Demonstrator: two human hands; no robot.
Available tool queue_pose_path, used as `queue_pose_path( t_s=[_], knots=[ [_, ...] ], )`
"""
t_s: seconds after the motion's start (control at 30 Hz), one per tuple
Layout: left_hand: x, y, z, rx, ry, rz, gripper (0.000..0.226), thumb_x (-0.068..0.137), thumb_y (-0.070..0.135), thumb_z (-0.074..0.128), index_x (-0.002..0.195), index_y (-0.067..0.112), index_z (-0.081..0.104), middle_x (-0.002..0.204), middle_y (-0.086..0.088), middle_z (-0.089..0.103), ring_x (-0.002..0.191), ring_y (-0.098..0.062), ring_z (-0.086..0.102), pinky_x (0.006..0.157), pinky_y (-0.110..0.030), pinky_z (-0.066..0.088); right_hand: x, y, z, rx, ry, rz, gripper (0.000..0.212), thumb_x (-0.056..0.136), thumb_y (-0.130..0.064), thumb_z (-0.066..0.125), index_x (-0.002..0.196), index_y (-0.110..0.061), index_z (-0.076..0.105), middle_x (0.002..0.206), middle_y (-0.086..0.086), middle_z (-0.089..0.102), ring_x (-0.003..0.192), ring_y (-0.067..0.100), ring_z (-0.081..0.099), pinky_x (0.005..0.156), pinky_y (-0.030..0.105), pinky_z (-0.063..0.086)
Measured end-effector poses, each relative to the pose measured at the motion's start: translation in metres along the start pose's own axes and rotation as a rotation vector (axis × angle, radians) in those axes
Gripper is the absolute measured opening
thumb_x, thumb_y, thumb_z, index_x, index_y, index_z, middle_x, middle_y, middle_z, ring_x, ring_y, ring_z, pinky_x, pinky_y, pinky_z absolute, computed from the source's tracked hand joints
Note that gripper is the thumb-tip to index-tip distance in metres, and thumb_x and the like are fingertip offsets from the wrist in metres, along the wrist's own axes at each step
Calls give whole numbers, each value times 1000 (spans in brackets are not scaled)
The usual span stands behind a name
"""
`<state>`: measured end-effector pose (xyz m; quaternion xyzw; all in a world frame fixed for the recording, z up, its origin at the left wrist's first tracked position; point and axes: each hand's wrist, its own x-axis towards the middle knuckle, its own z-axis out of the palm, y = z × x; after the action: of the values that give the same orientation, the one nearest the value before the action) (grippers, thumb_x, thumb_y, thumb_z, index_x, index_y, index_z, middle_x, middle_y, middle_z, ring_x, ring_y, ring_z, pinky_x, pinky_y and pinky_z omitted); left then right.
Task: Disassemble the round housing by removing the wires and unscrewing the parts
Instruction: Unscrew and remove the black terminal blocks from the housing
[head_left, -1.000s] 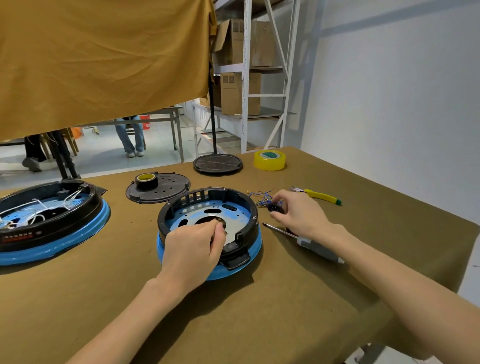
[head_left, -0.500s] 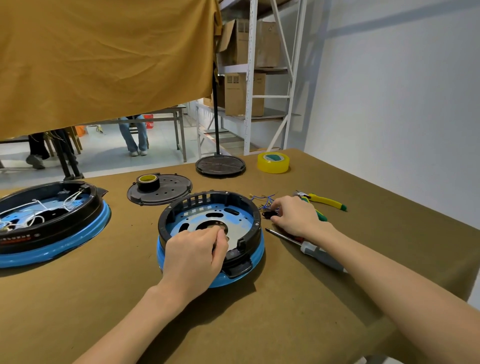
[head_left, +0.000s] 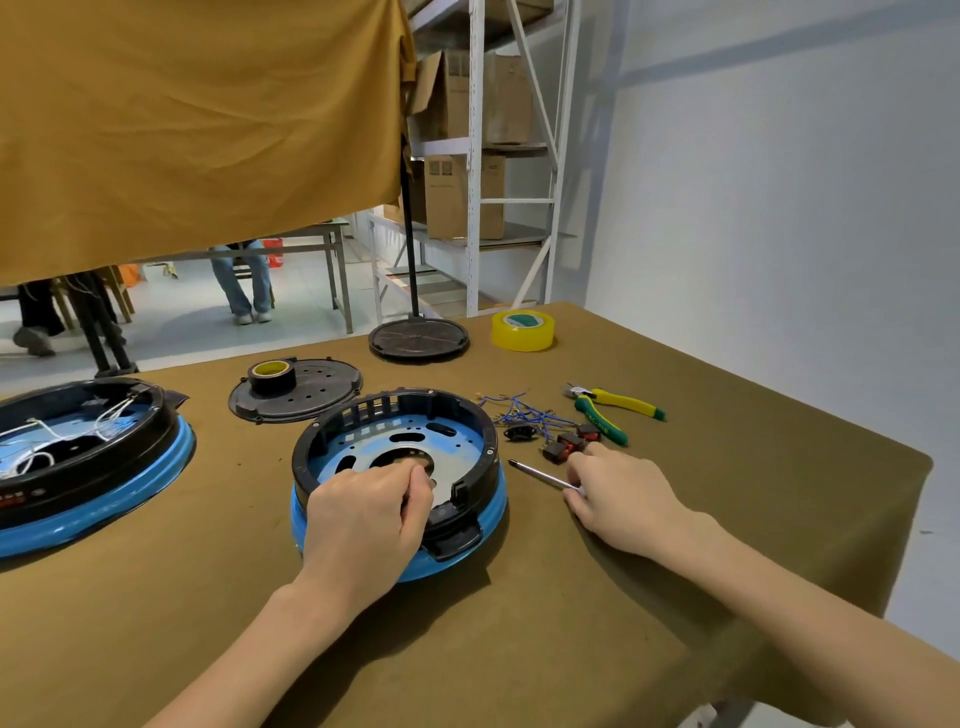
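Round black-and-blue plastic housing (head_left: 397, 467) sits centre of the brown-covered table (head_left: 519, 649), open side up, metal plate visible inside; left hand (head_left: 366, 512) curled over its near rim, fingertips bunched at the plate's central hole, whether they pinch anything cannot tell; right hand (head_left: 618, 493) just right of the housing, fingers closing round the silver-shafted screwdriver (head_left: 537, 474) lying on the table; bundle of blue wires with red-black switches (head_left: 540, 426) lies beyond it; green-yellow cutters (head_left: 613, 408) near; second larger black-blue housing (head_left: 88, 457) far left.
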<state>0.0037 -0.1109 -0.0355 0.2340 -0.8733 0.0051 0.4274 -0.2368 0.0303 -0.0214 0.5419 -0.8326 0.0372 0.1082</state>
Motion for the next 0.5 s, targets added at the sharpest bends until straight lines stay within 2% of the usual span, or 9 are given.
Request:
queue_pose_path(
  t_s=[0.13, 0.27, 0.4, 0.5],
  knots=[
    [-1, 1, -1, 4, 10, 4, 50, 103, 37, 35, 72, 22, 72, 58, 14, 62, 51, -4, 54, 50, -24, 44, -11, 2, -2, 174, 22, -26, 17, 105, -35, 47, 111, -24, 59, 107, -3, 55, 96, 19, 58, 71, 32, 44],
    [0, 1, -1, 4, 14, 3, 51, 102, 37, 34, 72, 22, 72, 58, 14, 63, 51, -4, 55, 51, -21, 43, -8, 17, -11, 416, 121, 135, 13, 103, -30, 51, 98, -22, 60, 97, -1, 59, 85, 19, 57, 77, 41, 49],
    [-1, 1, 0, 5, 22, 5, 51, 102, 37, 34, 71, 22, 71, 57, 14, 61, 50, -5, 54, 50, -24, 43, -7, 42, -10, 295, 98, 338, 15, 101, -31, 52, 96, -19, 59, 91, 1, 61, 79, 21, 60, 66, 37, 50],
    [-1, 0, 2, 4, 28, 5, 51, 102, 36, 35, 71, 22, 72, 57, 13, 62, 51, -5, 54, 49, -27, 44, -5, 47, -2, 177, 7, 382, 18, 100, -34, 53, 95, -19, 60, 87, 0, 61, 76, 20, 60, 59, 32, 46]
  ],
)
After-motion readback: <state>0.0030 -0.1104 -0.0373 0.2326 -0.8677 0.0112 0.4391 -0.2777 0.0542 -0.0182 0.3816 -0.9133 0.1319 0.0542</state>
